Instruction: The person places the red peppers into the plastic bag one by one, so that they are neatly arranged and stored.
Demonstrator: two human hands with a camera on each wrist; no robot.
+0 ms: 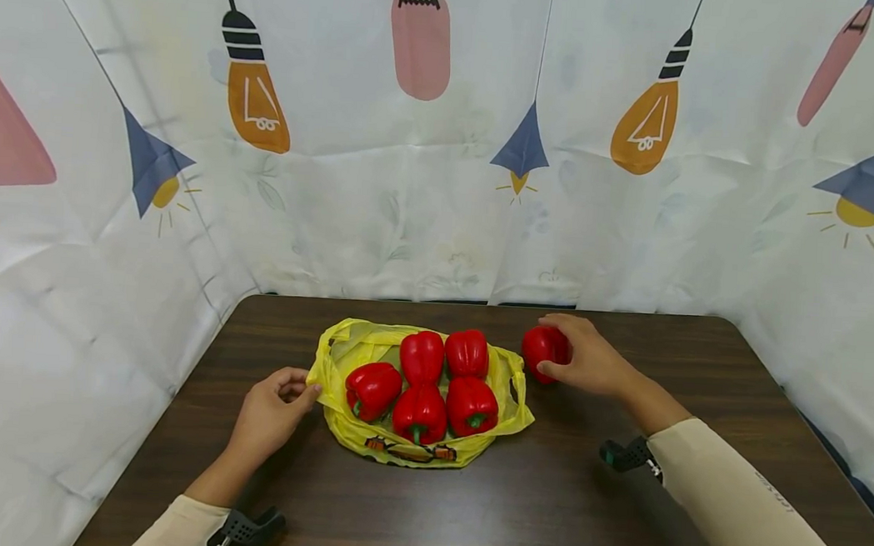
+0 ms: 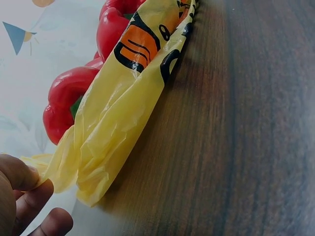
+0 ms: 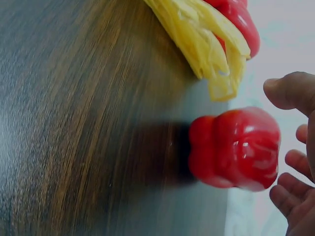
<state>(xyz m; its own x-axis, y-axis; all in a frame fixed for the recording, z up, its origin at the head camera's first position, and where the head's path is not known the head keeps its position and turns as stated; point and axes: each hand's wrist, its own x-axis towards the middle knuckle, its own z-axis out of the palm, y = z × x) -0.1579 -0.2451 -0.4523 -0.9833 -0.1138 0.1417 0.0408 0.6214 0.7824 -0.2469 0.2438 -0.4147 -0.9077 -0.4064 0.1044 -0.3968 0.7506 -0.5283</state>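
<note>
A yellow plastic bag (image 1: 352, 436) lies opened out on the table, its sides folded low. Several shiny red bell peppers (image 1: 418, 411) with green stems lie inside it. At the bag's left edge my left hand (image 1: 269, 413) pinches the thin plastic between thumb and forefinger. Another red bell pepper (image 1: 543, 346) stands outside, just right of the bag. My right hand (image 1: 593, 358) hovers around that pepper with thumb and fingers spread. In the right wrist view a gap shows between the fingertips (image 3: 283, 199) and the lone pepper (image 3: 241, 147).
The dark wood-grain table (image 1: 527, 512) extends in front of the bag and out to both sides. Behind it hangs a white curtain (image 1: 425, 214) printed with lamps and bulbs. Black straps (image 1: 624, 454) sit on both wrists over beige sleeves.
</note>
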